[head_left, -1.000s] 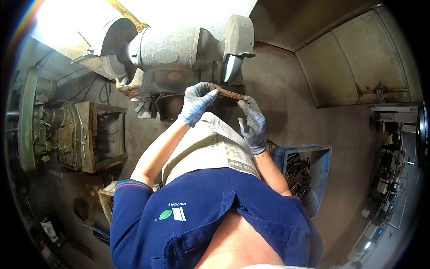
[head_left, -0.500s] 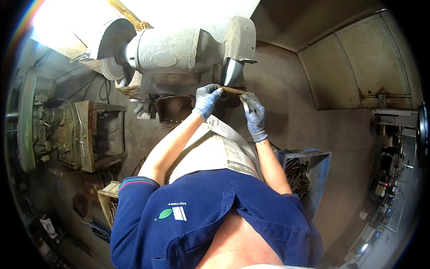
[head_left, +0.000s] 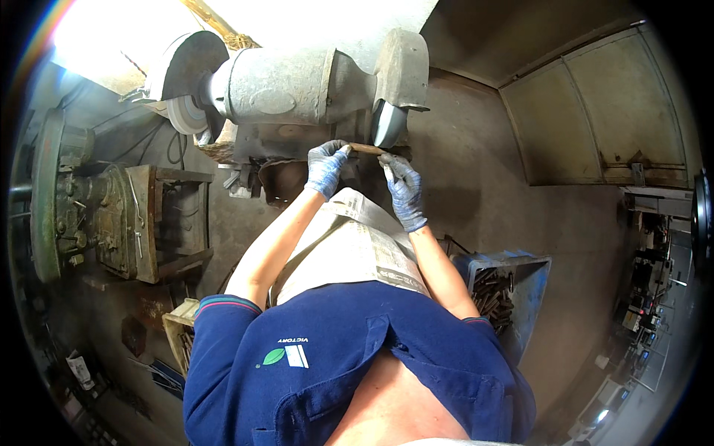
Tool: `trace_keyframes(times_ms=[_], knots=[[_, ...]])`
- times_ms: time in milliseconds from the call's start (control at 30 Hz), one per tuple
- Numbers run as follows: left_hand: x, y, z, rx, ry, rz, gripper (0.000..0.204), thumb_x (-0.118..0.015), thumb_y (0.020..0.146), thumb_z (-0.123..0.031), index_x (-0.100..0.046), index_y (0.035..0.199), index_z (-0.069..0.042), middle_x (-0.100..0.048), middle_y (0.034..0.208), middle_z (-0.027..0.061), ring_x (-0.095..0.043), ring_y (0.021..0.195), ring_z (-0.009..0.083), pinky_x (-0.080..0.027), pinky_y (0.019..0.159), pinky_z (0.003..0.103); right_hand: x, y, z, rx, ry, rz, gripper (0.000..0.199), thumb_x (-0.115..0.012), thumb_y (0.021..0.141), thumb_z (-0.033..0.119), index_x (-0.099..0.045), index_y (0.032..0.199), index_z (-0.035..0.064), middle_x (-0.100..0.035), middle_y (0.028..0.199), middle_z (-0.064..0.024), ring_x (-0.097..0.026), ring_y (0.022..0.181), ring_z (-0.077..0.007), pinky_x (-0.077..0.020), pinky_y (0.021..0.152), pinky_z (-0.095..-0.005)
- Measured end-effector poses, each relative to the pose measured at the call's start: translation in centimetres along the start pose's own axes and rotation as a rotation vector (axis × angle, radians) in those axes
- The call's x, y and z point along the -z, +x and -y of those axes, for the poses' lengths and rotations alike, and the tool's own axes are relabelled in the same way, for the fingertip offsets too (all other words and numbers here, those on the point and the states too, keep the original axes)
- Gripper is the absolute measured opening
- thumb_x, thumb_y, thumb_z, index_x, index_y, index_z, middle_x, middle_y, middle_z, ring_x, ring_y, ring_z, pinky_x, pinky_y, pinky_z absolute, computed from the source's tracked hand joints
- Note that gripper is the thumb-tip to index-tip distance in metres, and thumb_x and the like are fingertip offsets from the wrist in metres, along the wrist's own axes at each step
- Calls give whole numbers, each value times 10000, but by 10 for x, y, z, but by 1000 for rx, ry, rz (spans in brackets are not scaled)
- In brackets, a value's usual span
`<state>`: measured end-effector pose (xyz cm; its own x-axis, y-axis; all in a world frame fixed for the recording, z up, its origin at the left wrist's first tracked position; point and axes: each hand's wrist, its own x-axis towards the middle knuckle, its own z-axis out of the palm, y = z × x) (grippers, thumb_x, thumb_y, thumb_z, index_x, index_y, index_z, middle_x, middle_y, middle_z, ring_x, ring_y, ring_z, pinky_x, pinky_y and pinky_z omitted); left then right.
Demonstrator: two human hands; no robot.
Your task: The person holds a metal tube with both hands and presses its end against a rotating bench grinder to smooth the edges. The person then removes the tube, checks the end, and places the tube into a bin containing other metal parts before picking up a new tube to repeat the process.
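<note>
**A brown bar [head_left: 367, 149] held crosswise near the grinder wheel [head_left: 389, 125]**

From afar I see the left hand [head_left: 326, 169] clamped on the brown bar's left end. Its long axis runs nearly left to right, just beside the grinder wheel; whether they touch, I cannot tell. The right hand [head_left: 404, 189], nearer the wheel, pinches the right end.

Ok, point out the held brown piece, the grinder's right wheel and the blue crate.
Brown piece [head_left: 367, 149], head view: middle of its length.
Grinder's right wheel [head_left: 389, 125], head view: its exposed lower part.
Blue crate [head_left: 530, 293], head view: inner face of its right wall.
</note>
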<state>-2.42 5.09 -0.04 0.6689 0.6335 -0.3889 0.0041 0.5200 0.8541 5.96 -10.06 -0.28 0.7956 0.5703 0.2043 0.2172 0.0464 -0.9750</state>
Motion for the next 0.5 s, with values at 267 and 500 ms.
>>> trace_keyframes(times_ms=[267, 500], knots=[[-31, 7, 13, 21, 84, 49, 104, -592, 847, -30, -643, 862, 59, -642, 746, 81, -601, 612, 138, -523, 555, 259, 36, -1, -28, -34, -59, -36, 151, -568, 877, 58, -653, 969, -26, -660, 960, -90, -605, 896, -152, -476, 826, -276], [-30, 2, 3, 62, 48, -2, 102, -616, 852, -79, -651, 813, 9, -631, 698, 43, -566, 593, 91, -445, 527, 226, 27, 0, -27, -79, -77, -56, 121, -594, 861, 55, -660, 938, -13, -668, 935, -85, -610, 866, -140, -475, 798, -272]])
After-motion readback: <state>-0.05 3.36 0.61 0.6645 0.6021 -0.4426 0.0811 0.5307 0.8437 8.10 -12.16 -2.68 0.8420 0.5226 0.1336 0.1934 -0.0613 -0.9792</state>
